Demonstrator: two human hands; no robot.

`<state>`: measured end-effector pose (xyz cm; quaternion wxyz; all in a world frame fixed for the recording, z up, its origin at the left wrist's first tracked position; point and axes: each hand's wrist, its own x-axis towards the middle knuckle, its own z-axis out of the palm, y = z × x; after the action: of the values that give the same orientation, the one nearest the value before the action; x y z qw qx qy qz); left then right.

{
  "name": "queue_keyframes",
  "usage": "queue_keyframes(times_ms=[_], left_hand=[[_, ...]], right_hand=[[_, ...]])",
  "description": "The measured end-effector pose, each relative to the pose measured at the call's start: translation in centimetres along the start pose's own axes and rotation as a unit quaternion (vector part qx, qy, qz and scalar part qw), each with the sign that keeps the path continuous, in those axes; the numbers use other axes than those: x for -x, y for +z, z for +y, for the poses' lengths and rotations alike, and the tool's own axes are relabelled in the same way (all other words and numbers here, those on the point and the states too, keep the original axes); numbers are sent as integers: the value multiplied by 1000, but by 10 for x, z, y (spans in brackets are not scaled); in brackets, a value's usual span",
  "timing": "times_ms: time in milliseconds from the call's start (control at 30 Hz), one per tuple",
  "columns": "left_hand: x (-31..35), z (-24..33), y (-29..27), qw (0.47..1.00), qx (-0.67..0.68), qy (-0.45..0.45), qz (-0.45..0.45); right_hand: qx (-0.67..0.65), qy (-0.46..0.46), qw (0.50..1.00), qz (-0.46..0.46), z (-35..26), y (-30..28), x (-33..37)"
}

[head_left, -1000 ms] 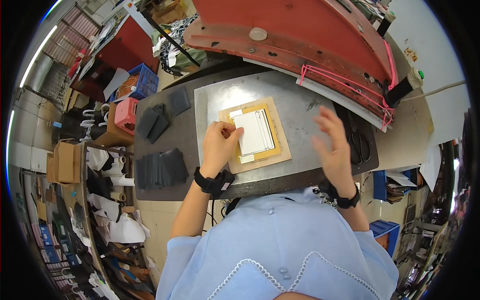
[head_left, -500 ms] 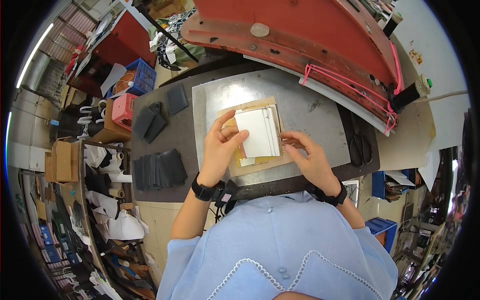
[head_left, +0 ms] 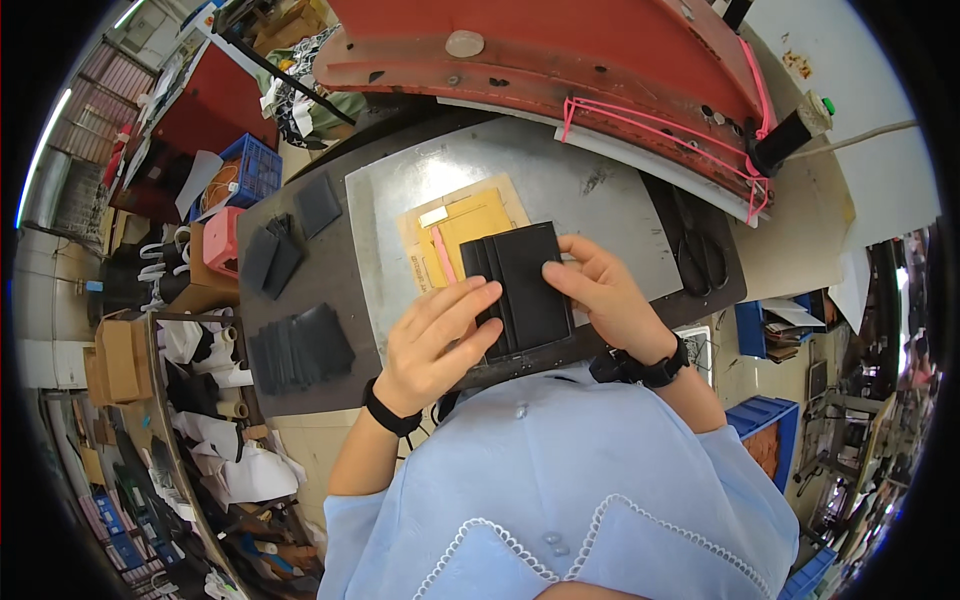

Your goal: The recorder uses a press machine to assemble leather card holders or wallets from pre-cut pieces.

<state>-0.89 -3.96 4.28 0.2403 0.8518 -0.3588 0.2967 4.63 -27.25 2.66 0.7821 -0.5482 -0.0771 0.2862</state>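
Note:
A black card holder (head_left: 528,288) with slot edges along its left side is held tilted above the near part of the metal plate. My right hand (head_left: 622,305) grips its right edge, thumb on the front and fingers behind. At the left edge, my left hand (head_left: 432,345) is closed with fingertips and thumb against the slots. Beyond the card holder lies a yellow template (head_left: 470,215) on a tan board (head_left: 408,232), partly hidden by it. A pink strip (head_left: 442,252) and a small white piece (head_left: 433,216) show on the template.
The metal plate (head_left: 610,225) rests on a dark table (head_left: 225,340). Black pieces (head_left: 302,345) lie stacked at left, with more black pieces (head_left: 272,258) behind. A red machine (head_left: 560,60) with pink cord overhangs the far side. Black scissors (head_left: 700,262) lie at right.
Both hands have come nearer my body. A black face now shows in them where a white panel showed over the template before; the template is more exposed. The view has shifted slightly.

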Motion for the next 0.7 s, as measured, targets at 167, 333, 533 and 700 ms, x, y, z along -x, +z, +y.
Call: queue_keyframes(times_ms=[167, 333, 533, 700], left_hand=[[14, -2, 12, 952, 141, -265, 64], [6, -4, 5, 785, 383, -478, 91], [2, -12, 9, 705, 487, -515, 31], [6, -14, 10, 704, 465, -528, 95]], right_hand=[[16, -45, 999, 15, 10, 1, -4], [61, -50, 997, 4, 14, 7, -4], [73, -65, 995, 16, 20, 6, -5], [69, -69, 993, 62, 25, 1, -12]])
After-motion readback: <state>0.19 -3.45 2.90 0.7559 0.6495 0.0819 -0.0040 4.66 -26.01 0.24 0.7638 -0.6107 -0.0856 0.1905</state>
